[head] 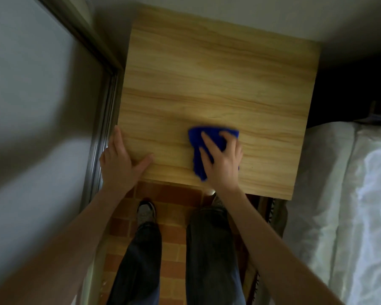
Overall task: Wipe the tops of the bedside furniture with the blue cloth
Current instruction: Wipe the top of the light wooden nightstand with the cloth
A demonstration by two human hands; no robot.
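A light wooden bedside table top [218, 84] fills the middle of the view. The blue cloth [209, 137] lies bunched on its near part, right of centre. My right hand [222, 159] presses down on the cloth with fingers spread over it, the cloth showing in front of and beside the fingers. My left hand [119, 159] rests on the table's near left corner, fingers straight along the left edge and thumb lying on the top.
A metal-framed sliding door [103, 102] stands close on the left. A bed with pale bedding [350, 194] lies on the right. My legs and shoes stand on the reddish tiled floor [172, 199] before the table. A wall is behind.
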